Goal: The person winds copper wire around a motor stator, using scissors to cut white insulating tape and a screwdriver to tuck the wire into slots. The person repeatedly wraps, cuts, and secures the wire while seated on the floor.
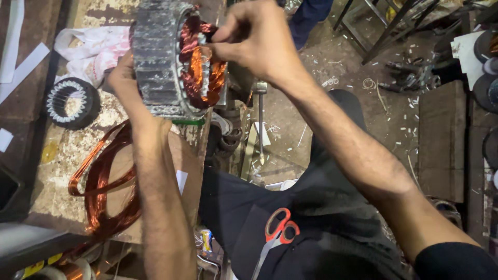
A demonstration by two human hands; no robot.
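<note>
the stator stands on its edge at the near rim of the workbench, a ribbed grey metal ring with its open face turned to the person's right, and copper windings bulge out of that face in red and orange loops. the left hand is behind the stator on its far side, pressed against the housing and steadying it, though the fingers are hidden by the metal, so how they curl i cannot tell. the right hand comes in from the other side, fingers pinched together on a strand or loop of the winding right at the mouth of the core, thumb and forefinger closed tight on it. on the bench below the left forearm lies a loose coil of copper wire, spread in a wide loop over a piece of brown card. further left sits a smaller stator, dark outside with pale slots, lying flat, and just behind it a crumpled white cloth. on the person's dark lap rest scissors with red-orange handles, blades pointing down towards the left. the floor beyond is littered with pale scraps, and dark metal frame legs stand at the top right.
</note>
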